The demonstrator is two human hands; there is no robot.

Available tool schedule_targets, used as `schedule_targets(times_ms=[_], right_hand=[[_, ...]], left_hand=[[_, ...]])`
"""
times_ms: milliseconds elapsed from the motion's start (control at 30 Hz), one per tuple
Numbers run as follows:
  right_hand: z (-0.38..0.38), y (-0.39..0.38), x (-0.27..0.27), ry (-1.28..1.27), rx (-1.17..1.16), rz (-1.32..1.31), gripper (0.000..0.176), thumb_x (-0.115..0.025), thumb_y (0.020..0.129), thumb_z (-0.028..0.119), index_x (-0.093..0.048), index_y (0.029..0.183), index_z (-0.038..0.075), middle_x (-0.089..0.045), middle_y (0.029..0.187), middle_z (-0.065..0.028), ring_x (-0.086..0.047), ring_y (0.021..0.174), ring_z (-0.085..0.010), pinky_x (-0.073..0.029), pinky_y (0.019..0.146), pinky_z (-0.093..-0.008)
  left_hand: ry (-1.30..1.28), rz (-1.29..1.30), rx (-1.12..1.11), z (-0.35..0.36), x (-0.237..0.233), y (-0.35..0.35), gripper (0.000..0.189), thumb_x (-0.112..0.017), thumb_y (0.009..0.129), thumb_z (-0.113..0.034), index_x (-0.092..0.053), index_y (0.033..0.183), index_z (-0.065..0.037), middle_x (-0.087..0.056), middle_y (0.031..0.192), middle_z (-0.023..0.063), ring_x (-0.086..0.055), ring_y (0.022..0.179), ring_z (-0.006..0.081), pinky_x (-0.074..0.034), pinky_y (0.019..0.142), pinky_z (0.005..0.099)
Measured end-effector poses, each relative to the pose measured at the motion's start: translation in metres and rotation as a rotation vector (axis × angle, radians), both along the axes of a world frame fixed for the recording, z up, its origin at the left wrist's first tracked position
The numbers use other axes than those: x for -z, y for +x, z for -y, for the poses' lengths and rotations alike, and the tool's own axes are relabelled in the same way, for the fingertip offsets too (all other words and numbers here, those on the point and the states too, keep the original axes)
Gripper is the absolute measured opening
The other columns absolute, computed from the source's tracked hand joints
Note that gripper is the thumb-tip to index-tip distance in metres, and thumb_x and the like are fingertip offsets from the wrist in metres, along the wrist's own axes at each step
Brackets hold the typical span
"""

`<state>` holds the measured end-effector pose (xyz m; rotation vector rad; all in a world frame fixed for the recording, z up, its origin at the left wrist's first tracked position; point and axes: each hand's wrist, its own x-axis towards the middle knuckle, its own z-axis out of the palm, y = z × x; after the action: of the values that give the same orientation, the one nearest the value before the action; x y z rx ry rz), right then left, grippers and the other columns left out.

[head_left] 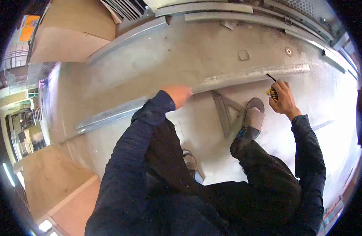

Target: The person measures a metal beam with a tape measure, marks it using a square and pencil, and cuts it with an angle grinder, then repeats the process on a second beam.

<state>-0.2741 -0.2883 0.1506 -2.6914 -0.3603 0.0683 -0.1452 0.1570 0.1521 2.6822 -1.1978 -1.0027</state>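
Note:
My right hand (283, 98) is wrapped round the yellow and black handle of a screwdriver (273, 93). Its thin dark shaft points up and left, toward a long metal bar (259, 74) on the floor. My left hand (178, 95) is at the near edge of the same bar, left of centre; it is blurred, and its fingers are too smeared to read. Between my two hands, below the bar, lies a triangular metal bracket (224, 114), close to my right foot.
Cardboard boxes (72, 29) stand at the upper left, and wooden panels (57, 177) at the lower left. More long metal profiles (244, 17) lie along the top. A square piece (243, 55) and a round washer-like piece (288, 51) are on the floor beyond the bar.

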Motion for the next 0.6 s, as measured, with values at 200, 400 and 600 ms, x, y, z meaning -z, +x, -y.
schedule_targets(times_ms=[200, 400, 600], right_hand=[[0.009, -0.058, 0.025, 0.036, 0.123, -0.109, 0.032, -0.069, 0.068, 0.015, -0.055, 0.095, 0.004, -0.053, 0.094, -0.0159, -0.053, 0.090, -0.0380, -0.045, 0.083, -0.0466], [0.028, -0.101, 0.079, -0.092, 0.551, -0.298, 0.032, -0.071, 0.072, 0.022, -0.060, 0.097, 0.003, -0.058, 0.097, -0.0165, -0.057, 0.095, -0.0361, -0.045, 0.086, -0.0472], [-0.058, -0.069, 0.102, 0.022, 0.389, 0.060, 0.045, -0.076, 0.077, 0.028, -0.064, 0.113, 0.003, -0.061, 0.107, -0.0174, -0.058, 0.104, -0.0363, -0.045, 0.095, -0.0462]], left_hand=[[-0.030, 0.433, -0.375, 0.014, 0.016, -0.005, 0.054, -0.076, 0.083, -0.037, -0.058, 0.120, -0.003, -0.070, 0.105, 0.0206, -0.066, 0.101, 0.0392, -0.053, 0.090, 0.0486], [0.350, 0.124, -0.210, 0.012, 0.056, 0.014, 0.075, -0.088, 0.068, -0.041, -0.056, 0.123, -0.002, -0.068, 0.112, 0.0213, -0.065, 0.108, 0.0377, -0.052, 0.095, 0.0475], [0.357, 0.049, -0.244, 0.044, 0.026, 0.014, 0.073, -0.087, 0.067, -0.047, -0.063, 0.123, -0.007, -0.069, 0.115, 0.0184, -0.066, 0.109, 0.0363, -0.052, 0.095, 0.0468]])
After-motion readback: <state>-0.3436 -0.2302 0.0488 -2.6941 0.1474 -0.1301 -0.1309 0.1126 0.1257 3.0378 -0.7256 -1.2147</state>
